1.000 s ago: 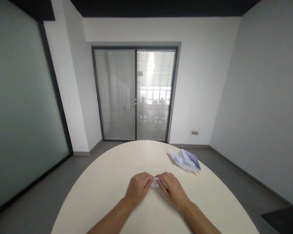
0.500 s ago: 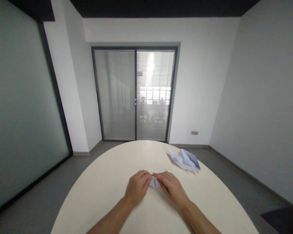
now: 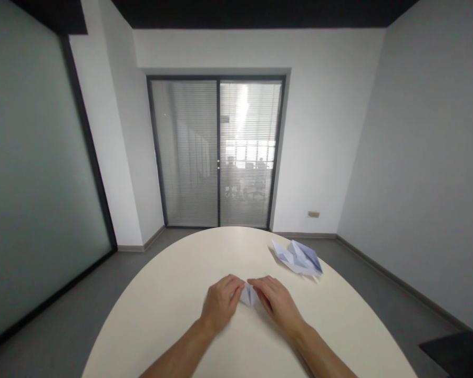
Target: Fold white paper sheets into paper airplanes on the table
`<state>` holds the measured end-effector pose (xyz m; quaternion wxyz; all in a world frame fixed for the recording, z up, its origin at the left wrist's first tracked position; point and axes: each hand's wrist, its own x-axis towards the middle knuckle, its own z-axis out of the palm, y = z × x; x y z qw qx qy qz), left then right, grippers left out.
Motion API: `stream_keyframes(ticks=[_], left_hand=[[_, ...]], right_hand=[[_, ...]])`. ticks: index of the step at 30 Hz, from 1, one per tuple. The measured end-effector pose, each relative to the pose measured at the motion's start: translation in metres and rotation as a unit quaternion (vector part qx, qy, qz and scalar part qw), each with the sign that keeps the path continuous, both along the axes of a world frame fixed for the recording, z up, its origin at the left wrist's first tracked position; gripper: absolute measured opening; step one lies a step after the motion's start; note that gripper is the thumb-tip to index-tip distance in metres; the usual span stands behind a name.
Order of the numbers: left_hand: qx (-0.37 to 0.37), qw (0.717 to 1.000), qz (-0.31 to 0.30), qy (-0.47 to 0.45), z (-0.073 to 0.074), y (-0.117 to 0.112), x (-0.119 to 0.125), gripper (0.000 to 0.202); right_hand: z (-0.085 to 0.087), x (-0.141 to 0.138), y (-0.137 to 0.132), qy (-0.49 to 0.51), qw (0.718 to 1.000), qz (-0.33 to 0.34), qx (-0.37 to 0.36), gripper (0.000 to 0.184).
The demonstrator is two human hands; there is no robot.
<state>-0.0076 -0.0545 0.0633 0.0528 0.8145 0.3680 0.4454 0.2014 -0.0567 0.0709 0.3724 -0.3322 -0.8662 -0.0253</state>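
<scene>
A small piece of folded white paper [image 3: 248, 295] is between my two hands, just above or on the pale round table [image 3: 173, 315]. Its lower part shows a crease down the middle; the sides and top are covered by my fingers. My left hand [image 3: 223, 298] pinches its left side with thumb and fingers together. On the opposite side, my right hand [image 3: 275, 299] grips the right part of the paper, fingers bent over its top edge.
Beyond my right hand, near the table's far right edge, lies a larger creased sheet of paper [image 3: 299, 258]. Glass doors with blinds [image 3: 218, 157] stand behind the table. A dark flat object [image 3: 457, 354] is at the lower right.
Both hands stay in nearly the same place on the paper. The right fingertips have shifted very slightly, and a bit more of the paper's crease shows.
</scene>
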Motion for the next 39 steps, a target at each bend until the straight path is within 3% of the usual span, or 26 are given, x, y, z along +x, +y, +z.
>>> stream_keyframes(ticks=[8, 15, 39], left_hand=[[-0.039, 0.998, 0.005, -0.039, -0.001, 0.001, 0.0, 0.029], [-0.056, 0.995, 0.032, -0.082, -0.011, 0.011, 0.0, 0.027], [-0.136, 0.975, 0.097, -0.15, -0.026, 0.023, -0.01, 0.022]], right_hand=[[-0.005, 0.002, 0.004, 0.023, 0.999, -0.036, -0.032, 0.022], [-0.014, 0.005, 0.009, 0.043, 0.994, -0.084, -0.056, 0.019], [-0.016, 0.013, 0.014, 0.104, 0.982, -0.144, -0.07, 0.022]])
